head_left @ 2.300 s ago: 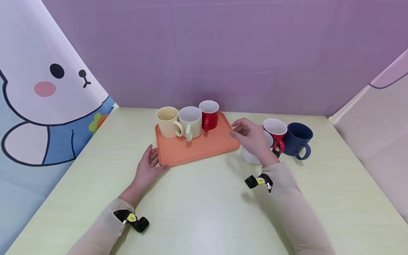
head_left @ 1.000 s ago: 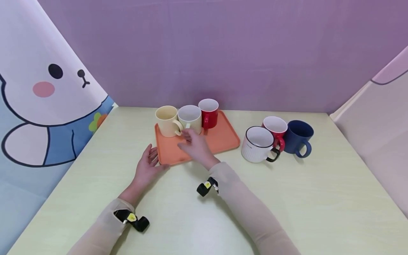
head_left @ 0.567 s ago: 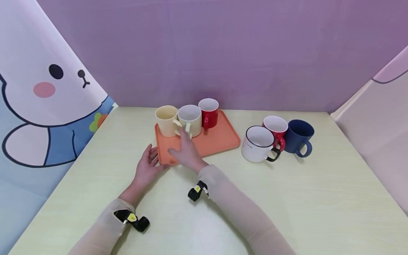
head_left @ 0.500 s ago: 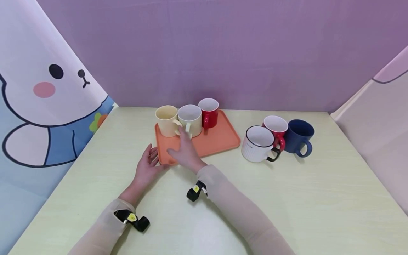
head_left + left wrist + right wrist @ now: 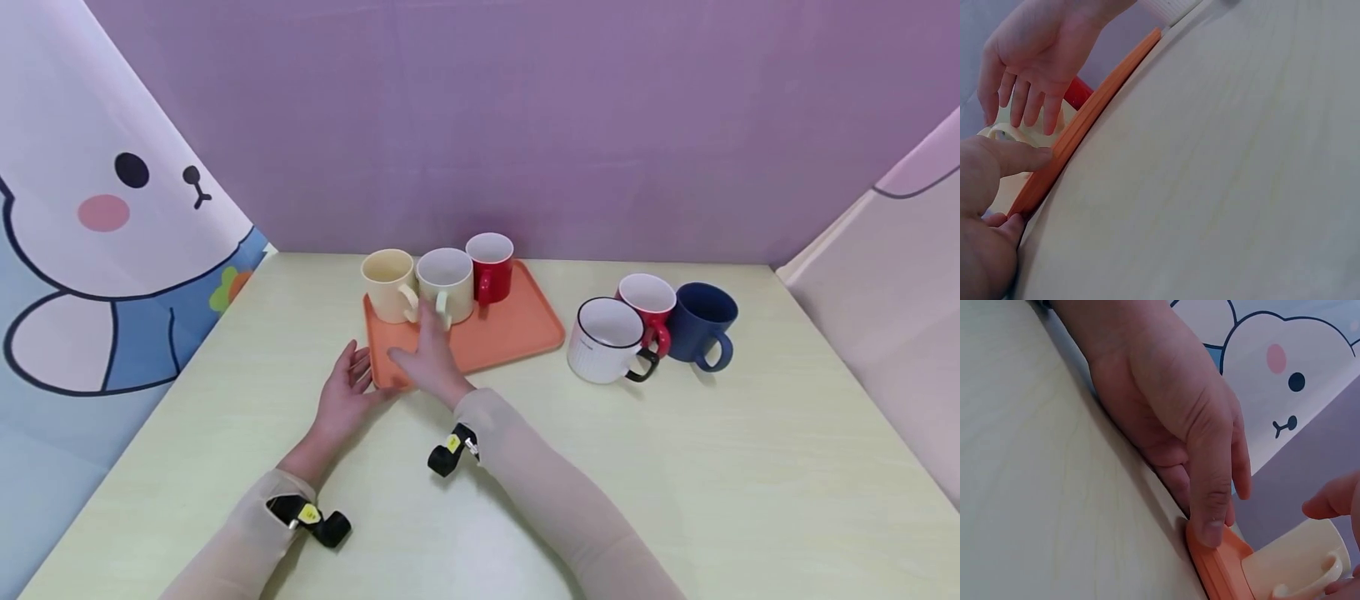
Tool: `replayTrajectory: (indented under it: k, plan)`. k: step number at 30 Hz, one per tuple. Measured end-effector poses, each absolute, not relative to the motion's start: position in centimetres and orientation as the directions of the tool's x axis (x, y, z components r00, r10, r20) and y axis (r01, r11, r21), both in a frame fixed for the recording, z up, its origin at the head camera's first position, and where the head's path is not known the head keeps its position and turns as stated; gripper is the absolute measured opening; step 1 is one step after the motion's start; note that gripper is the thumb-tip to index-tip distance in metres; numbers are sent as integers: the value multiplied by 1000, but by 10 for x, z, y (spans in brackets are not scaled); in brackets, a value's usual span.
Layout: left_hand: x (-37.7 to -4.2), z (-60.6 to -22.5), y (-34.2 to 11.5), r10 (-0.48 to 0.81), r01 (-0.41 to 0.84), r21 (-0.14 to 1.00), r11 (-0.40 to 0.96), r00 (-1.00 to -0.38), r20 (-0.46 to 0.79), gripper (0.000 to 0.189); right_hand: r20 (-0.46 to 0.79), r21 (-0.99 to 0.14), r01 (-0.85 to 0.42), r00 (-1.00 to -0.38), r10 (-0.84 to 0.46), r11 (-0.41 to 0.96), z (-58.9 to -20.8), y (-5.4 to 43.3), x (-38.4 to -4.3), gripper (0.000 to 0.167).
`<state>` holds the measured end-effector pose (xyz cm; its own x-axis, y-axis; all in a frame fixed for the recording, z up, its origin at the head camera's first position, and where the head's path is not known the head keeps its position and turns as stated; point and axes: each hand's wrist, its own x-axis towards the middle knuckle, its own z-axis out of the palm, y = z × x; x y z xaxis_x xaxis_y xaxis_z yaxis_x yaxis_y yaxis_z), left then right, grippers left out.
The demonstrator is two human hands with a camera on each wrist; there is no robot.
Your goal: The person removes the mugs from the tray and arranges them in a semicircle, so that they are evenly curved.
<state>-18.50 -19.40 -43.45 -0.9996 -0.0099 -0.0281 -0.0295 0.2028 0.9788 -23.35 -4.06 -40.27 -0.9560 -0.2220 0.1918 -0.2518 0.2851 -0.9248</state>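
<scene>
My left hand (image 5: 347, 402) holds the near left corner of the orange tray (image 5: 510, 337); its thumb lies on the rim and its fingers reach round the left side. Over the tray, my right hand (image 5: 435, 354) has its fingers extended at the cream mug (image 5: 386, 292), by the handle; contact is hard to make out. A pale green mug (image 5: 444, 287) stands just right of those fingertips, and a red mug (image 5: 492, 271) is behind it. All these mugs sit upright on the tray. The right wrist view shows the left thumb (image 5: 1211, 487) on the tray corner.
Right of the tray, on the table (image 5: 675, 467), a white mug with a black rim (image 5: 603, 350), another red mug (image 5: 648, 304) and a dark blue mug (image 5: 701, 325) stand close together. A purple backdrop (image 5: 525, 125) rises behind the table's far edge.
My right hand has moved left from the white mug to the cream mug. The cream mug has shifted slightly left, its handle turning a little. My left hand stays at the tray corner.
</scene>
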Motion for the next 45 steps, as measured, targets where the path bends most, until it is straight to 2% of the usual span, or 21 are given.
replayTrajectory:
  k: [5,13,22,29,40,45]
  plan:
    - [-185,-434,-194,-12,-20,983,185,-1000,-18,104,225,-919,-275,-954,-197,283,-404,-46,-236,79]
    - [-186,-436,-195,-19,-25,980,199,-1000,-22,105,206,-919,-255,-961,-187,299,-413,-52,-247,59]
    - [-185,-435,-195,-10,-38,978,206,-999,-37,105,186,-951,-220,-968,-167,218,-417,-53,-257,44]
    - [-184,-434,-195,-7,-41,975,217,-999,-40,105,193,-959,-221,-967,-164,177,-417,-53,-257,24]
    - [-184,-436,-194,-17,-26,979,202,-1000,-23,102,207,-922,-256,-960,-187,290,-415,-47,-253,17]
    - [-186,-436,-195,-15,-26,978,208,-1000,-24,101,235,-903,-302,-943,-238,305,-413,-42,-254,13]
